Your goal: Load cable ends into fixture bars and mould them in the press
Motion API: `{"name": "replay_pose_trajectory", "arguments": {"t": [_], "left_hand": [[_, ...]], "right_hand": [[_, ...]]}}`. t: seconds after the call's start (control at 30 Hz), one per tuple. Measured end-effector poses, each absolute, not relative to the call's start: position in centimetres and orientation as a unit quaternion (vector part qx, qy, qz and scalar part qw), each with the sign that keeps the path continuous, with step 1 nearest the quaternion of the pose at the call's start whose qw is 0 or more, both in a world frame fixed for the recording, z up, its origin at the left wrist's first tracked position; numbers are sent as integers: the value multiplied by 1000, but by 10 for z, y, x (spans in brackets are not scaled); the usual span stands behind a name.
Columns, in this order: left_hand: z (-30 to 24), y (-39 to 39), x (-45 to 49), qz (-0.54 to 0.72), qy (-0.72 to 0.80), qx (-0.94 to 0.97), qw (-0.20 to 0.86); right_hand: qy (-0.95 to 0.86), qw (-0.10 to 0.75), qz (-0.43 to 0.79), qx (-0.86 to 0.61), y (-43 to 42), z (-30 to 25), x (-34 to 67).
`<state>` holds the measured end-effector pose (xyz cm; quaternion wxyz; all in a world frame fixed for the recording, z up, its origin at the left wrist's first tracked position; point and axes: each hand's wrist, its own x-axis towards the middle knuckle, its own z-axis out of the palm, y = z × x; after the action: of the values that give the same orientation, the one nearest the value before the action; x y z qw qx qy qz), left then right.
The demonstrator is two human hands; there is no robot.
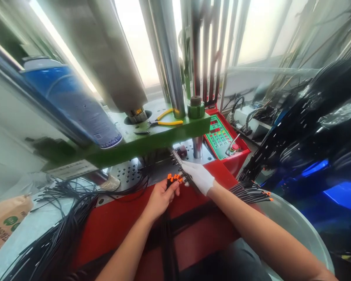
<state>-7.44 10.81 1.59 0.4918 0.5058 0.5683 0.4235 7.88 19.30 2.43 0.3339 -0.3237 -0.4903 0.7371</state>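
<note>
Your red desk (111,222) fills the lower middle of the frame, backed by a press whose green plate (163,136) spans the middle; bright windows (251,39) light the room behind. On the plate stand a blue spray can (73,101), upper left, and yellow-handled cutters (171,123), upper centre. A control panel (220,136) with a green face sits right of centre.

Beneath the plate's front edge, a gap opens above a perforated metal plate (125,173). Red desktop shows between your left forearm and the loose black cables (61,230) at lower left; at right, more cables (248,191) reach over the rim of a pale tub (312,230).

Your bare left hand (160,199), just below centre, is closed on a bunch of orange-tipped cables (172,180), their bright ends clustered above the fingers and their black lengths trailing down the frame. Your white-gloved right hand (198,177) grips a toothed strip (177,157), slim, grey and slanting toward the gap, with dark studs along its edge.
</note>
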Motion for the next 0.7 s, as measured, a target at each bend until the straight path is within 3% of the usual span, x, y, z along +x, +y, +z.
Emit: {"name": "replay_pose_trajectory", "arguments": {"t": [0.7], "left_hand": [[5, 110, -73, 391, 574, 453, 559]], "right_hand": [[-488, 336, 724, -355, 194, 46, 95]]}}
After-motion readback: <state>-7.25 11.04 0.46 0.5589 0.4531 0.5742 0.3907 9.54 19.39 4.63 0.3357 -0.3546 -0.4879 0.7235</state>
